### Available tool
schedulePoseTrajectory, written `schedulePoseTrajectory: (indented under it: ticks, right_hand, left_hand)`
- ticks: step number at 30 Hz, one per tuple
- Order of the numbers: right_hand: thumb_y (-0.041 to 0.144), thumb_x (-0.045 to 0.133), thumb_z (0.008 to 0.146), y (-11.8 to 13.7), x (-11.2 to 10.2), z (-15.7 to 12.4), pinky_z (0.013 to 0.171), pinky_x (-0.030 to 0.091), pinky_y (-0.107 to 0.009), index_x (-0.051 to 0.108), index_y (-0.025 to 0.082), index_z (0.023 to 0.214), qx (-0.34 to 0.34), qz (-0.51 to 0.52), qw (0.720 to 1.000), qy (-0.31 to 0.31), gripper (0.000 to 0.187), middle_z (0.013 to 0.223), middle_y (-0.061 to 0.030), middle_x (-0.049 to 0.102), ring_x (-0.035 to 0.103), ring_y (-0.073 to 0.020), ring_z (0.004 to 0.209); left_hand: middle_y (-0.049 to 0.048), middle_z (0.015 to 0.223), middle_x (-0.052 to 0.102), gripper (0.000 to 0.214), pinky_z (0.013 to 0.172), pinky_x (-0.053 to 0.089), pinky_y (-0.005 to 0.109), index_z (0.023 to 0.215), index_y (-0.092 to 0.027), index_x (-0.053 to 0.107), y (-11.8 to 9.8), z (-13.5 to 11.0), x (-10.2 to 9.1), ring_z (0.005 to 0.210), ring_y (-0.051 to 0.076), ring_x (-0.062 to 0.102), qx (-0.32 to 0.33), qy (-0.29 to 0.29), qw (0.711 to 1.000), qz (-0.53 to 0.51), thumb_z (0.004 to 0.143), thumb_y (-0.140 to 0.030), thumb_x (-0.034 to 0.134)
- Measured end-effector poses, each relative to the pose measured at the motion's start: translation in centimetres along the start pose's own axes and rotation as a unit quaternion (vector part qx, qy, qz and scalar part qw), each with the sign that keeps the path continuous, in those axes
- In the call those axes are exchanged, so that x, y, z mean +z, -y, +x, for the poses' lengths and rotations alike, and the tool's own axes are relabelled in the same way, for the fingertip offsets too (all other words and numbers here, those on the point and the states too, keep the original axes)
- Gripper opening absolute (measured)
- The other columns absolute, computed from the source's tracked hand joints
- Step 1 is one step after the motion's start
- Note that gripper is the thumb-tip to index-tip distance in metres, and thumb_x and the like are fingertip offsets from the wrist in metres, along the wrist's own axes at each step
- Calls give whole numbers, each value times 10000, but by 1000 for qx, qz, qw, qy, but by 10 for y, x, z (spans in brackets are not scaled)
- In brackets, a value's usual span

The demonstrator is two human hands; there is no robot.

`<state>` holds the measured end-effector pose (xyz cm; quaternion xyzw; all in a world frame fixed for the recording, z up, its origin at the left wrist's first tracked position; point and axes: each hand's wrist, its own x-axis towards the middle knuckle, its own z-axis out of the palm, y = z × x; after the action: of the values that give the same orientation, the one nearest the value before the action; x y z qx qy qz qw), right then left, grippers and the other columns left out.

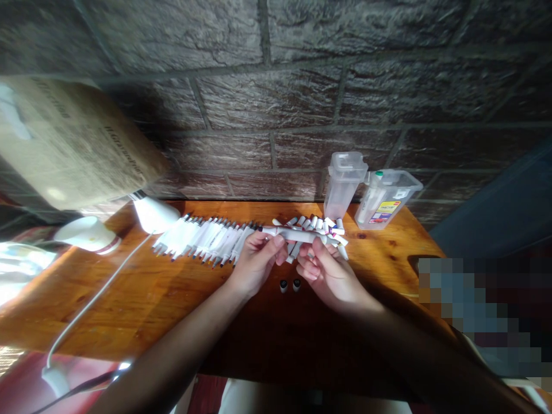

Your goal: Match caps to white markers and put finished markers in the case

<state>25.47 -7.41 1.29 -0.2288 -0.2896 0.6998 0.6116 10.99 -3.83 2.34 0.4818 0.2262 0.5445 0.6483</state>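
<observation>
Above the wooden table (172, 313), one slim white marker (297, 235) is held nearly level between the left hand (257, 256) and the right hand (328, 264), each pinching it near an end — a light grip on the smooth barrel, clear of the narrow tips, should keep it steady. Nearer the body stand two stubby caps (283, 286) (dark on top), while slender markers (215, 238) lie side by side, left of jumbled cylindrical pieces (314, 222).
</observation>
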Motion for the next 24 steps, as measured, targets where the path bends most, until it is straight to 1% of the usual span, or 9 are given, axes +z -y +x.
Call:
schedulePoseTrajectory:
  ticks: [2,5,7,10,15,18,19,22,24]
  right_hand:
    - [452,814,783,-1,0,0,441,271,-181,712,156,744,-6,-11,1000,7,316,723,8,620,326,-10,472]
    - [445,826,766,-1,2,1,436,245,-196,731,165,763,-15,-25,1000,10,297,714,3,630,318,-17,471]
    - [431,839,752,-1,5,1,434,224,-206,727,173,756,-29,-28,999,-1,281,711,3,640,317,-20,467]
    - [430,832,754,-2,9,0,432,201,-225,694,176,703,-58,-45,997,-14,294,674,9,635,305,-24,450]
    - [421,773,821,-3,11,-4,438,221,-245,667,180,702,-85,-96,992,-4,289,644,17,610,320,-40,455]
    - [426,790,799,-3,13,-6,439,250,-239,676,193,787,-82,-98,992,1,259,673,20,620,347,-47,465]
    - [422,811,773,-2,14,-6,441,269,-234,683,208,857,-77,-97,992,4,263,694,25,626,364,-51,473]
    - [360,863,708,7,10,-3,455,336,-216,660,268,1076,-54,-133,989,27,431,760,45,651,432,-62,501]
    - [333,853,714,20,-1,3,472,379,-214,667,263,1079,-54,-214,975,35,415,781,41,673,483,-73,525]
  left_hand:
    - [-50,480,496,393,557,352,233,724,-133,688,0,0,-1,479,60,423,-7,1,1000,3,754,-508,802]
    - [-37,528,540,389,562,365,227,728,-135,677,0,0,-2,490,57,431,-21,3,1000,-18,746,-499,812]
    - [-28,584,560,366,575,386,228,760,-143,681,0,0,-1,527,66,456,-37,4,998,-41,752,-484,812]
    - [-26,611,531,335,603,423,237,803,-159,679,0,0,1,588,90,487,-70,10,995,-70,791,-477,780]
    - [-19,616,543,302,604,450,240,825,-180,687,4,-3,1,595,101,499,-70,35,992,-96,805,-470,769]
    - [-19,623,572,269,612,472,242,917,-208,721,4,-4,2,588,103,511,-76,42,991,-99,800,-443,781]
    - [-24,624,573,270,616,482,245,948,-222,728,3,-3,2,580,102,509,-81,38,990,-105,795,-436,787]
    - [-45,610,550,306,598,488,224,1001,-243,733,-5,3,0,558,89,498,-94,-2,986,-141,767,-422,815]
    - [-55,628,560,270,527,440,174,973,-231,727,-14,10,-5,529,60,476,-72,-52,979,-184,775,-390,816]
